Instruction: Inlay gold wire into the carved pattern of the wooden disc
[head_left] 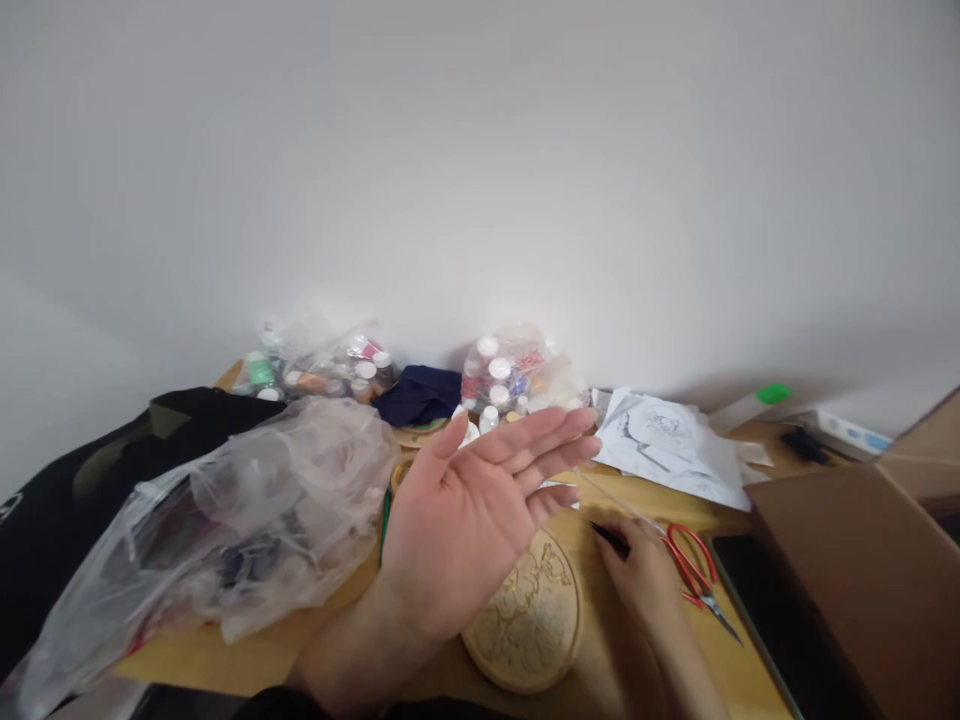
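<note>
My left hand [480, 500] is raised over the table, palm turned up and fingers stretched out, holding nothing. Partly hidden beneath it lies a round wooden plaque [529, 635] with a carved, gold-toned relief. To the right of the plaque, my right hand [637, 565] rests low by the tabletop, its fingers closed around a slim dark tool [609, 538]. Only the tool's dark end shows, so its kind is unclear. Just right of that hand is a pair of scissors [694, 570] with red handles and pointed metal blades.
Bags of small bottles [499, 370] stand along the wall, beside a folded navy cloth [421, 395]. A crumpled clear plastic bag [285, 500] covers the left side. Printed sheets [664, 440] lie at the back right. A cardboard box [847, 570] and a dark flat device [780, 620] border the right.
</note>
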